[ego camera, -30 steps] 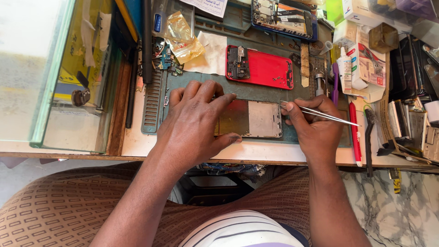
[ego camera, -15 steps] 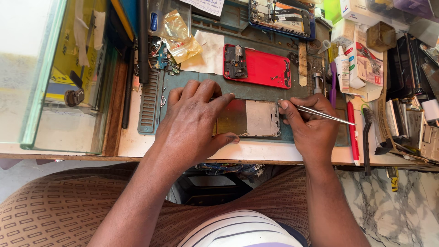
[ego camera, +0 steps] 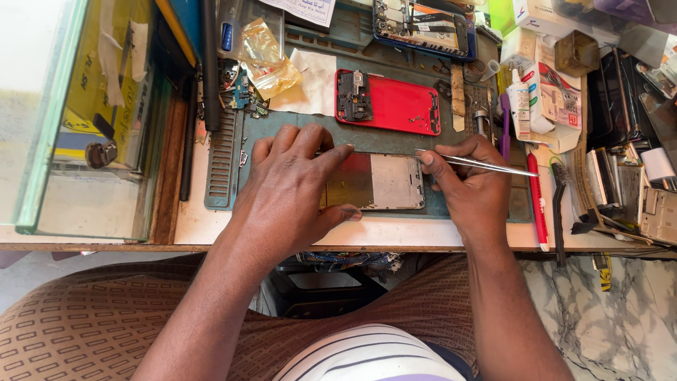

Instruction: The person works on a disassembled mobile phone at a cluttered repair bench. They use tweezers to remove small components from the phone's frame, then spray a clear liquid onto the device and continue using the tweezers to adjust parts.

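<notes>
An opened phone frame [ego camera: 381,182] lies flat on the grey-green work mat [ego camera: 282,123] near the bench's front edge. My left hand [ego camera: 289,187] presses down on its left part, with the fingers spread over the top edge and the thumb at the bottom edge. My right hand [ego camera: 465,180] pinches metal tweezers [ego camera: 486,164] whose tip points left, touching the frame's upper right corner. A red phone back cover [ego camera: 398,104] with a dark circuit board at its left end lies just behind the frame.
A glass-sided case [ego camera: 92,120] stands at the left. Another opened phone [ego camera: 423,25] lies at the back. A red pen [ego camera: 537,204], a black brush [ego camera: 560,204], a glue tube [ego camera: 520,102], boxes and phone parts crowd the right side. My knees are below the bench edge.
Both hands stay on the phone frame. The tweezers' tip has shifted slightly along the frame's upper right corner; the camera view has moved a little.
</notes>
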